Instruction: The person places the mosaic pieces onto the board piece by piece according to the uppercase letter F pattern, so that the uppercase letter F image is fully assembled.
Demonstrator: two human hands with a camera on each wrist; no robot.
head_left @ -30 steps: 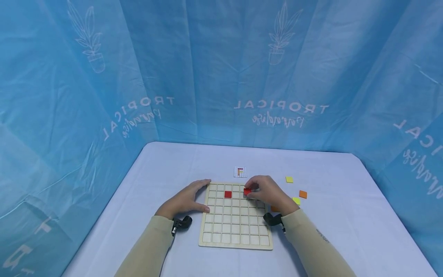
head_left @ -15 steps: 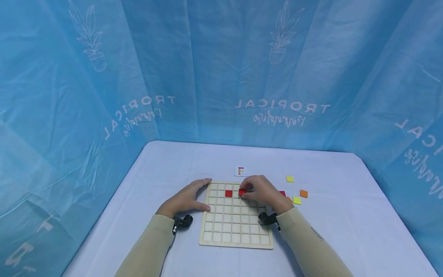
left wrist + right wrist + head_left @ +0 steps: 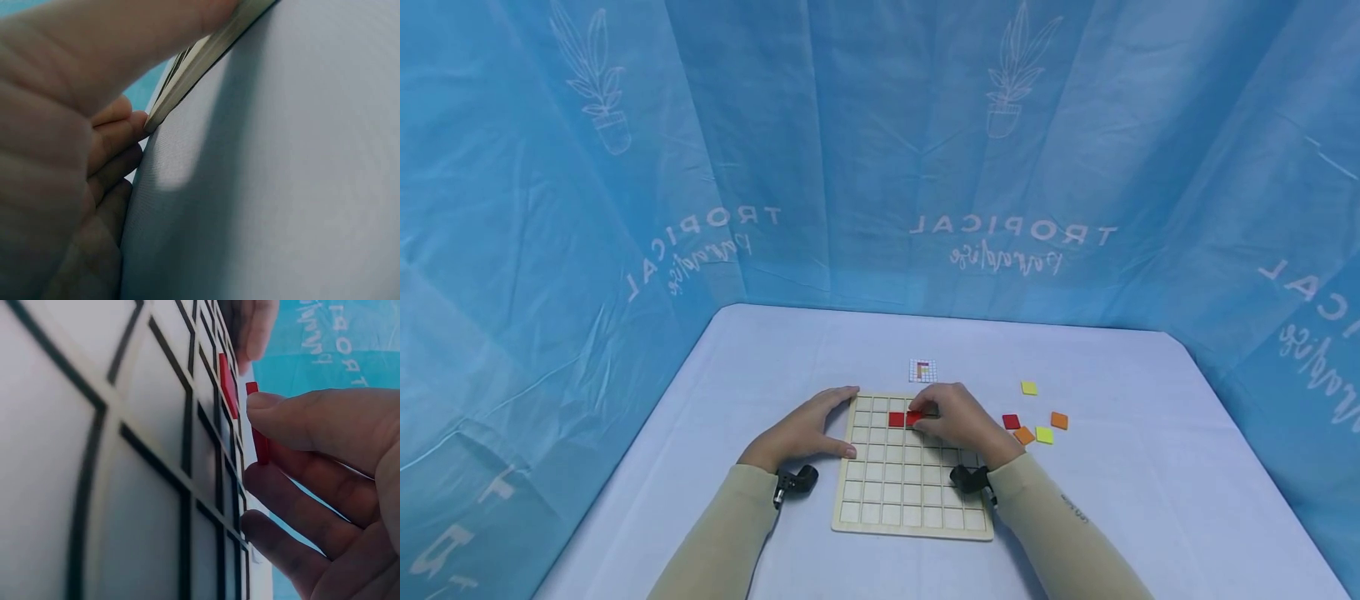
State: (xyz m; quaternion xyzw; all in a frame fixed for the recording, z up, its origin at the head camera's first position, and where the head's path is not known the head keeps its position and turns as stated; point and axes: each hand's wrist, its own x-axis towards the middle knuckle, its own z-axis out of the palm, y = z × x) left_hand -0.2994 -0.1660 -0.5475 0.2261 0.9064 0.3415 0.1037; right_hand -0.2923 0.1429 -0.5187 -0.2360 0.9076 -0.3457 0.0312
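A pale wooden grid board (image 3: 891,490) lies on the white-covered table, with one red square tile (image 3: 897,419) in a cell of its second row from the far edge. My right hand (image 3: 958,423) pinches another red square tile (image 3: 260,445) between thumb and fingers, tilted close over the board, just right of the first one. Along the board's left edge my left hand (image 3: 802,433) is spread, fingertips at the far corner and thumb on the side. In the left wrist view the thumb lies over the board's rim (image 3: 187,78).
A small card (image 3: 922,371) printed with a coloured grid pattern lies beyond the board. Right of the board are loose tiles: a red one (image 3: 1011,422), two orange (image 3: 1024,435) and two yellow (image 3: 1044,435). Blue curtains (image 3: 865,167) surround the table.
My right hand has moved left over the board with its red tile, toward the tile in the grid, uncovering loose tiles at the right. The left hand stays at the board's edge.
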